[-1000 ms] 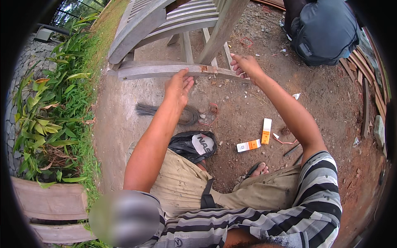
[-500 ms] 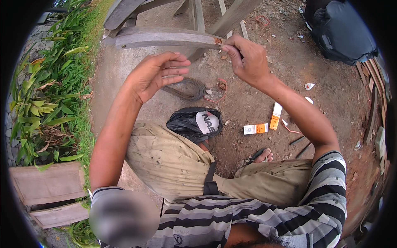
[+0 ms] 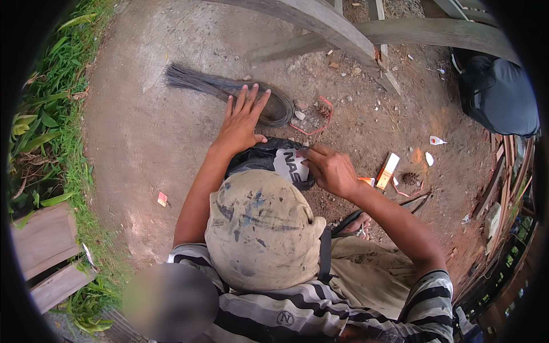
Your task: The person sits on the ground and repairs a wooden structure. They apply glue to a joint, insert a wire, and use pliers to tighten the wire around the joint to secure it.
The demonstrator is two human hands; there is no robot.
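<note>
Ahead of me a grey wooden frame [image 3: 343, 34] stands on the bare dirt ground [image 3: 143, 143], with a dark bag [image 3: 503, 97] lying at its far right. Off to my left runs a strip of grass [image 3: 51, 126], and weathered planks [image 3: 46, 251] lie beside it. A small orange-and-white box [image 3: 388, 170] lies in the dirt near scattered paper scraps [image 3: 437, 140].

black plastic bag [image 3: 260, 159] | crumpled | on dirt, by knee

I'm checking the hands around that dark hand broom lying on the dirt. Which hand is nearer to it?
Left. The left hand lies spread flat beside the broom, fingertips at its bound end. The right hand is farther back, at the black bag.
</note>
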